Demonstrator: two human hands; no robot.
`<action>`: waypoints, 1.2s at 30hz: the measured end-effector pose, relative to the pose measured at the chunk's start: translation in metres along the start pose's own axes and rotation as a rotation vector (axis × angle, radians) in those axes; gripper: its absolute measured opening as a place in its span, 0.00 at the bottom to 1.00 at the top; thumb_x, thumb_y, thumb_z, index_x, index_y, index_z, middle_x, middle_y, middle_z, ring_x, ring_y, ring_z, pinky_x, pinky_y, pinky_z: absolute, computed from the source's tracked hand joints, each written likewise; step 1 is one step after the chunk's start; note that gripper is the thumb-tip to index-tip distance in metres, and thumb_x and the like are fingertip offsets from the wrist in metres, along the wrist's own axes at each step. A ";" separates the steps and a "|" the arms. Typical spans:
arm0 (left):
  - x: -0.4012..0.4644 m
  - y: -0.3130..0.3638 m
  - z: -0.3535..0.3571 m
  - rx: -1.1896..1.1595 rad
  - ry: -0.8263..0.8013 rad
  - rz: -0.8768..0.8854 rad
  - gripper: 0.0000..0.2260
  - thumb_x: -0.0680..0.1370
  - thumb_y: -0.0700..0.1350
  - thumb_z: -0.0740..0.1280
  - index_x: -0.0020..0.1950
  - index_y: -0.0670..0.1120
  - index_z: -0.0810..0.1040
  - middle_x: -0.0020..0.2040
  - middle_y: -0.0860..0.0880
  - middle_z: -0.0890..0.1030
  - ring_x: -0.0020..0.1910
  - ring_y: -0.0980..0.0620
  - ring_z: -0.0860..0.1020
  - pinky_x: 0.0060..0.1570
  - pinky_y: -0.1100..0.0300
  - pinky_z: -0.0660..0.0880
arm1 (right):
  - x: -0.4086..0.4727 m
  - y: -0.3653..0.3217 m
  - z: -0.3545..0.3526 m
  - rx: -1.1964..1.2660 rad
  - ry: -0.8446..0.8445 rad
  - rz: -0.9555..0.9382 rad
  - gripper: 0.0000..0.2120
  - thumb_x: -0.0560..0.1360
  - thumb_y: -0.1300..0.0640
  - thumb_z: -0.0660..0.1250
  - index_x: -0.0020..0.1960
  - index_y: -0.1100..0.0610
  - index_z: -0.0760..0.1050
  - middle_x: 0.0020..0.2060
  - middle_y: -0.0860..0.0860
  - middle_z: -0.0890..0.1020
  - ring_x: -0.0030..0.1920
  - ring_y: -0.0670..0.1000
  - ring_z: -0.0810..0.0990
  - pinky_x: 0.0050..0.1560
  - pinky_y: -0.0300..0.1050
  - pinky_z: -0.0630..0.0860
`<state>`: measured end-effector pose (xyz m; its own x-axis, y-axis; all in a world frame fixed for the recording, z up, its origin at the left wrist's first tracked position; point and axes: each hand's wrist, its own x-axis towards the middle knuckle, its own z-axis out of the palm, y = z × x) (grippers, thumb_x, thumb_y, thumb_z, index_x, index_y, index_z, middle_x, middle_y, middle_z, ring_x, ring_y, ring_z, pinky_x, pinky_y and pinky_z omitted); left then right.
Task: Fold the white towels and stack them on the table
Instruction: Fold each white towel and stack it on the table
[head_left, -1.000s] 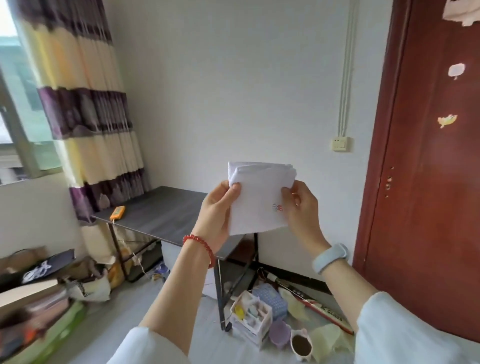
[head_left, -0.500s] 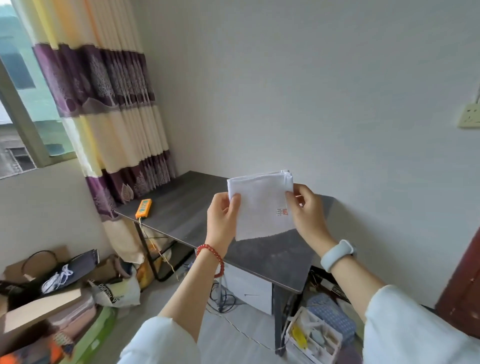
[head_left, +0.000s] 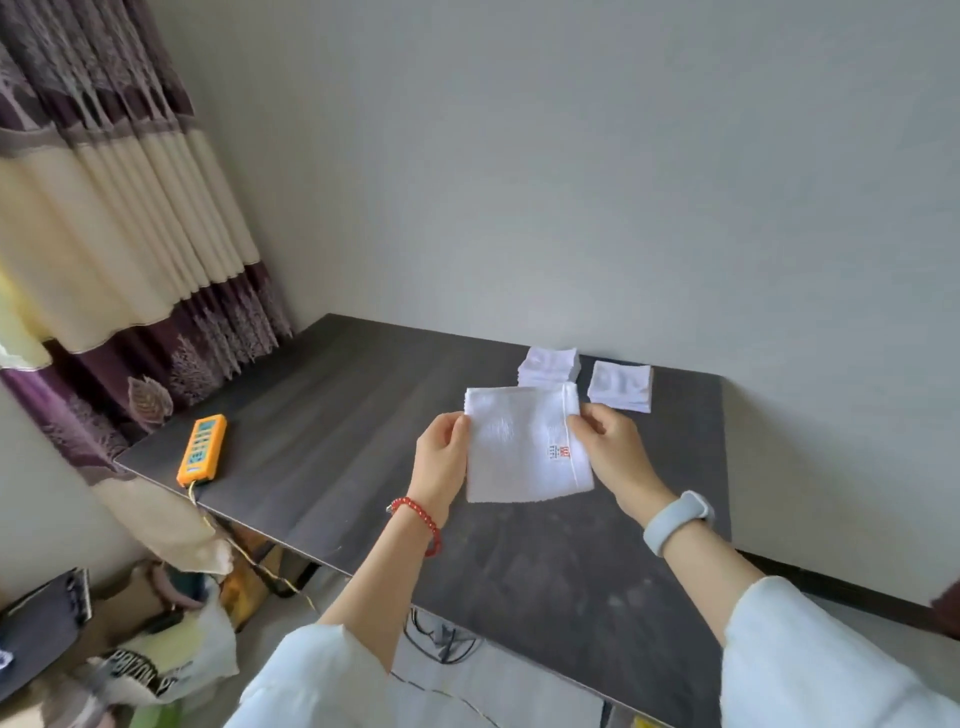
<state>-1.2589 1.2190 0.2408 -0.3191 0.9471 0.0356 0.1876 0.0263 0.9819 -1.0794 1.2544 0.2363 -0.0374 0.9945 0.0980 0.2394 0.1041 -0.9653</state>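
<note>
Floor clutter at 7 o'clock: a printed plastic bag (head_left: 171, 670), a dark flat case (head_left: 41, 629), cardboard pieces; cables (head_left: 441, 642) lie under the table's near edge. Two white sleeves at the bottom of view. Left hand (head_left: 441, 457), red bead bracelet (head_left: 418, 522) at the wrist, pinches the left edge of the folded white towel (head_left: 522, 449) between thumb and fingers. Right hand (head_left: 615, 449), pale blue wristband (head_left: 678, 522) on the wrist, pinches the towel's right hemmed edge near its upper corner. The towel hangs roughly square at centre, just above the tabletop, a small red-and-grey mark near its right hem; whether its lower edge touches the surface cannot be told. Table (head_left: 337, 441): dark grey wood-grain top, long edge against the wall, black legs below. Orange handheld device (head_left: 201, 449) with a green face at 9 o'clock, near the table's left edge, a thin yellow cord trailing off the edge. Two stacks of folded white towels at 12 to 1 o'clock near the wall: left stack (head_left: 549, 366), partly behind the held towel; right stack (head_left: 621, 385), just beside it, apart. Plain pale wall (head_left: 571, 182) beyond. Cream and purple patterned curtain (head_left: 114, 234) at 10 o'clock.
</note>
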 end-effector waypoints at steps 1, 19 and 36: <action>0.022 -0.007 0.000 0.026 -0.008 -0.027 0.08 0.79 0.43 0.57 0.45 0.44 0.74 0.42 0.50 0.74 0.38 0.54 0.72 0.40 0.60 0.70 | 0.019 0.007 0.009 -0.015 -0.012 0.027 0.08 0.76 0.57 0.62 0.44 0.61 0.75 0.37 0.54 0.78 0.38 0.49 0.73 0.42 0.43 0.69; 0.313 -0.085 0.182 0.187 -0.358 -0.149 0.06 0.79 0.46 0.58 0.49 0.47 0.73 0.39 0.55 0.74 0.36 0.57 0.72 0.33 0.66 0.69 | 0.273 0.122 -0.020 -0.189 0.294 0.412 0.06 0.78 0.59 0.59 0.51 0.57 0.73 0.49 0.54 0.79 0.49 0.53 0.78 0.50 0.49 0.75; 0.405 -0.146 0.341 0.387 -0.346 -0.234 0.09 0.81 0.46 0.54 0.52 0.44 0.71 0.36 0.52 0.72 0.35 0.54 0.71 0.31 0.65 0.67 | 0.394 0.248 -0.087 -0.383 0.344 0.492 0.11 0.79 0.56 0.58 0.58 0.59 0.72 0.52 0.53 0.78 0.46 0.47 0.73 0.40 0.34 0.70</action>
<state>-1.0982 1.7077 0.0486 -0.0820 0.9499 -0.3018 0.4962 0.3015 0.8142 -0.9504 1.6734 0.0562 0.4556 0.8685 -0.1956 0.4767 -0.4236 -0.7703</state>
